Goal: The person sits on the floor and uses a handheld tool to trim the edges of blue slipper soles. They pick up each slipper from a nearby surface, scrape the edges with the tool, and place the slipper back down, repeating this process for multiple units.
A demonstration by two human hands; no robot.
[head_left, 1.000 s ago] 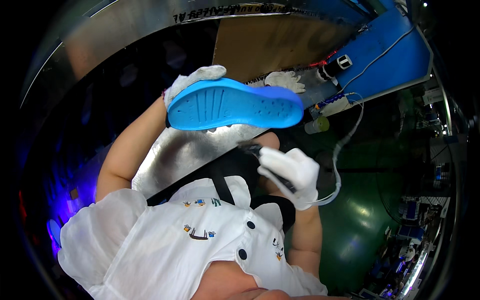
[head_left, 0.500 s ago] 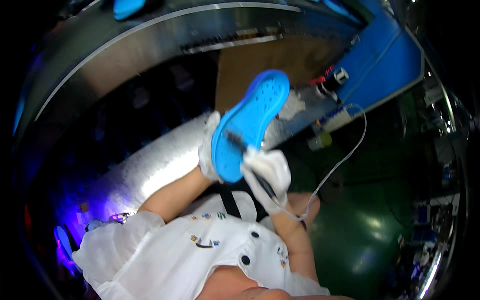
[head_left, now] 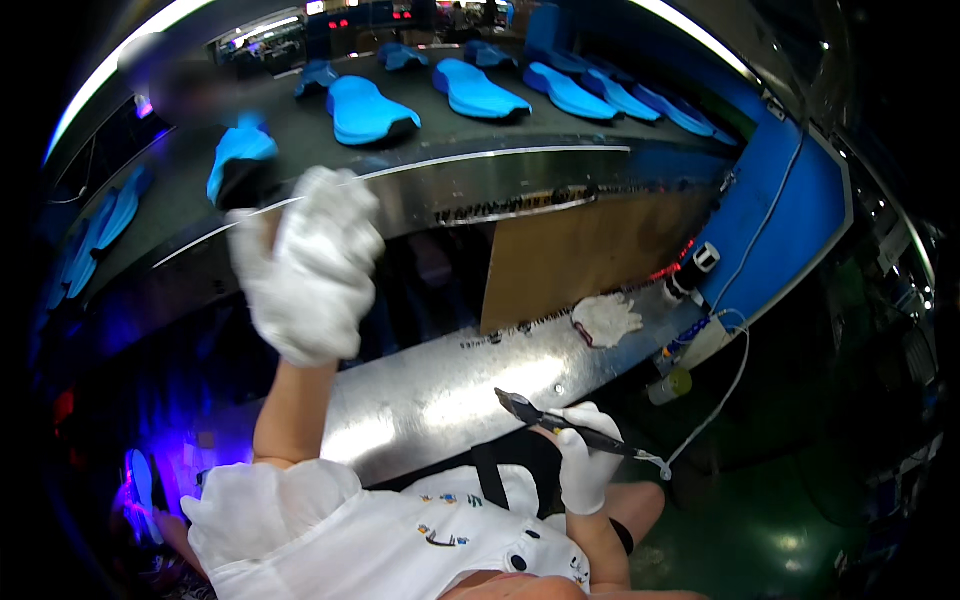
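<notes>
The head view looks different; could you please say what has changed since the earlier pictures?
The left hand has let go of its sole and moved forward and left, toward a blue sole on the belt. The right hand still holds the brush, now clear of any sole. The spare glove stays on the metal shelf.

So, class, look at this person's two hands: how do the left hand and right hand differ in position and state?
The left hand is raised by the near edge of the dark belt; the right hand is lower, near the metal ledge.
The left hand looks open and empty; the right hand is closed around a black brush.
Both wear white gloves.
</notes>
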